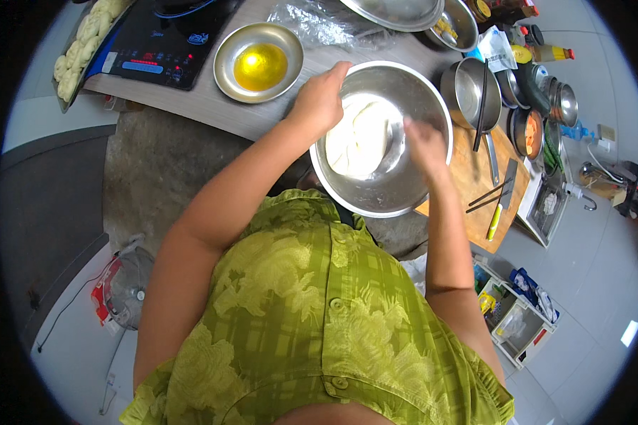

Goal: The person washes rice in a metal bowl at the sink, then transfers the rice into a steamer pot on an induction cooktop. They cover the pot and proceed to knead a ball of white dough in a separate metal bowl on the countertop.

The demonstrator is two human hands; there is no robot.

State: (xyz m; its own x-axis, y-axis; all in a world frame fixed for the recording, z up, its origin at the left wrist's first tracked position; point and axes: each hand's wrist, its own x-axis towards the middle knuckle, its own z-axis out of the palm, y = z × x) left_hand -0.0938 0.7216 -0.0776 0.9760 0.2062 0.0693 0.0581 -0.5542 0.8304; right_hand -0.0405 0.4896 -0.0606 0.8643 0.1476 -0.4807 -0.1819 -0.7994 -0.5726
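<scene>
A large stainless steel mixing bowl (372,199) tilts toward me at the edge of the counter. Inside it rests a lump of pale dough (359,141), its surface washed out by glare. My left hand (323,98) grips the bowl's left rim, thumb up on the edge. Over the right part of the bowl's interior is my right hand (425,143), blurred and apart from the dough; its finger positions are unclear. Left of the bowl stands a shallow metal dish (223,66) of yellow oil (260,66).
A cutting board (462,212) at right carries a knife (502,199), chopsticks (484,199) and a saucepan (470,93). An induction cooktop (159,53) is at upper left, beside a tray of braided dough (87,42). Plastic film (319,26) lies behind the dish.
</scene>
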